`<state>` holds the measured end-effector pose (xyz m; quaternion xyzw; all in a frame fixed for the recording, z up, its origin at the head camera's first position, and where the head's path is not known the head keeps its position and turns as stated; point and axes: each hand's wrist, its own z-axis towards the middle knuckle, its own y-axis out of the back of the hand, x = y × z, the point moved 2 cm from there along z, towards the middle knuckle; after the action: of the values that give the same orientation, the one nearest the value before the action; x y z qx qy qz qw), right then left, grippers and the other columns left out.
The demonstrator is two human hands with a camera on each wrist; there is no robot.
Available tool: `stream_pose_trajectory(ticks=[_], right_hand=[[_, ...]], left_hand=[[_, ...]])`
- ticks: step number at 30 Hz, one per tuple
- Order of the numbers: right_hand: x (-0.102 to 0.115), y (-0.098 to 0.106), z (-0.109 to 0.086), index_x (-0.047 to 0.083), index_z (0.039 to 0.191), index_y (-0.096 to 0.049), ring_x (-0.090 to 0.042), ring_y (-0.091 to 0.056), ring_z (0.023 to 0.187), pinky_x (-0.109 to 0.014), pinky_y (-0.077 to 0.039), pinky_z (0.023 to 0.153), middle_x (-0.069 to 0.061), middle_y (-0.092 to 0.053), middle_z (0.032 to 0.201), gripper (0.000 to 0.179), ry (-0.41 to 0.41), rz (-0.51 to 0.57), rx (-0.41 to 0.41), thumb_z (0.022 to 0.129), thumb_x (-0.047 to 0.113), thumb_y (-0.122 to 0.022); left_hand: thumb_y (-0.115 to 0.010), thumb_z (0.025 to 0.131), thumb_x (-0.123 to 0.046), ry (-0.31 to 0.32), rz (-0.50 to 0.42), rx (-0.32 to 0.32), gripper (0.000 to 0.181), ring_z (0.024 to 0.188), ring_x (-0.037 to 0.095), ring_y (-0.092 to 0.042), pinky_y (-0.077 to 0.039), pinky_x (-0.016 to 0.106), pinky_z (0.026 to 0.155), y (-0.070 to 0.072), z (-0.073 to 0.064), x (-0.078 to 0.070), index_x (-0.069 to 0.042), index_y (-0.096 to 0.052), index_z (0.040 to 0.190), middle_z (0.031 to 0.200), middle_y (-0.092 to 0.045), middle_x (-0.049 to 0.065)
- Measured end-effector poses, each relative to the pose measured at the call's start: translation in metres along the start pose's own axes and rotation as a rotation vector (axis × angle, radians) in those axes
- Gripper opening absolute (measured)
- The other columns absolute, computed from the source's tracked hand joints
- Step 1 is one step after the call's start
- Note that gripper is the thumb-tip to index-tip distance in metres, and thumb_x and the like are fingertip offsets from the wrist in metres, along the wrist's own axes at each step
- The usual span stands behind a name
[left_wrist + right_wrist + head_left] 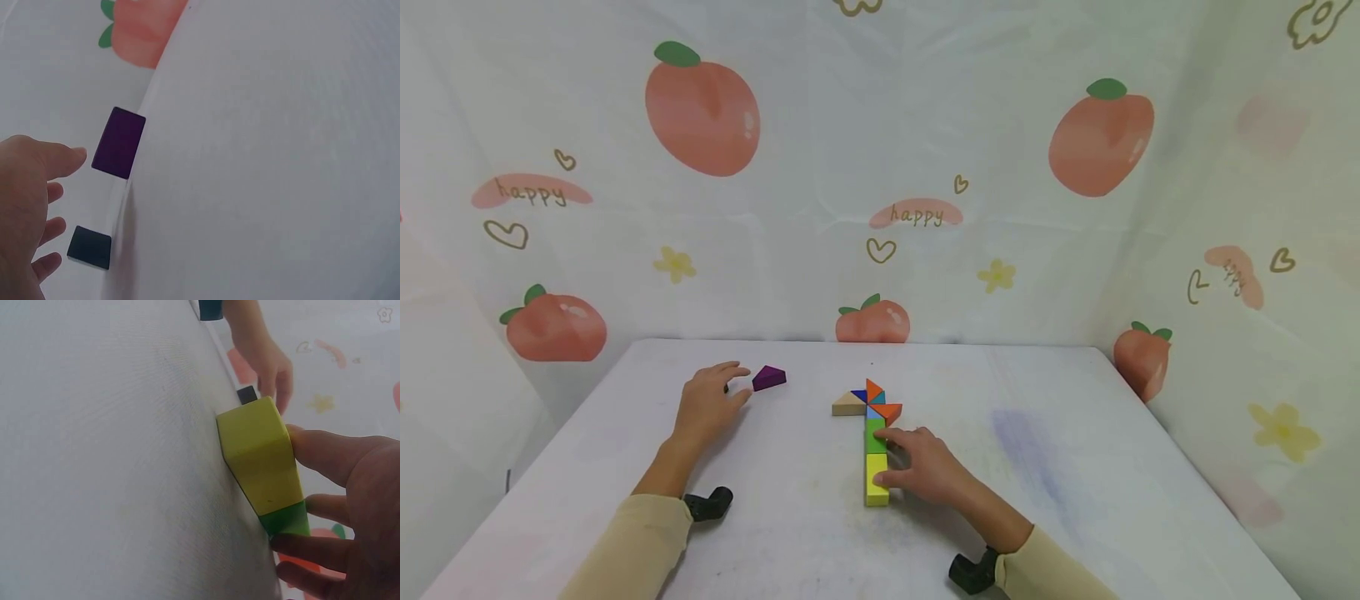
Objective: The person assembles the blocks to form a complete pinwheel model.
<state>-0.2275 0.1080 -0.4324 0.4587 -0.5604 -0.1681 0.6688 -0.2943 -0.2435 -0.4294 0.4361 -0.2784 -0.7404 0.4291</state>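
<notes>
My left hand point(703, 404) hovers at the table's far left, fingers spread and holding nothing. Just beyond its fingertips lies a purple block point(769, 378), apart from the hand. By its fingers, a small dark block point(89, 247) appears in the left wrist view. My right hand point(928, 467) touches a column of blocks with extended fingers: the thumb on the yellow block point(877, 496), the index finger on the green block point(876, 427). Above these sit a light blue piece point(873, 413) and a pinwheel of triangles, including an orange triangle point(874, 390) and a plain wooden triangle point(848, 406).
The white table point(760, 533) ends at a hanging cloth point(805, 167) printed with peaches. A faint purple stain point(1030, 450) marks the right side. Dark wrist mounts point(973, 572) stick out from both sleeves.
</notes>
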Motion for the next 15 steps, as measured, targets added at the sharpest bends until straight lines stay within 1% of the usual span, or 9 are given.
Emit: stream_pose_trajectory(ticks=[3,11,15], right_hand=[[0.000,0.000,0.000,0.025,0.137,-0.056,-0.022,-0.049,0.109,-0.044,-0.049,0.085,-0.001,-0.058,0.124,0.065,-0.003,-0.001,0.000,0.080,0.046,-0.077],[0.000,-0.001,0.001,0.026,0.137,-0.056,-0.022,-0.049,0.109,-0.044,-0.049,0.085,-0.001,-0.058,0.124,0.066,-0.015,-0.012,-0.005,0.079,0.048,-0.077],[-0.001,-0.001,0.001,0.026,0.137,-0.056,-0.021,-0.049,0.108,-0.044,-0.049,0.085,0.000,-0.058,0.124,0.065,-0.020,-0.011,-0.008,0.080,0.049,-0.077]], left_hand=[[-0.070,0.087,-0.016,0.018,-0.004,0.019,0.033,0.124,0.046,-0.044,-0.032,0.065,0.098,0.003,-0.001,0.005,-0.003,-0.067,0.117,0.132,-0.057,0.022],[-0.067,0.089,-0.021,0.032,0.024,0.111,0.039,0.124,0.050,-0.041,-0.032,0.066,0.098,0.008,-0.001,0.019,-0.004,-0.064,0.123,0.136,-0.052,0.024],[-0.066,0.090,-0.022,0.067,0.018,0.171,0.042,0.123,0.051,-0.041,-0.032,0.065,0.099,0.010,-0.002,0.023,-0.003,-0.061,0.127,0.136,-0.051,0.026]])
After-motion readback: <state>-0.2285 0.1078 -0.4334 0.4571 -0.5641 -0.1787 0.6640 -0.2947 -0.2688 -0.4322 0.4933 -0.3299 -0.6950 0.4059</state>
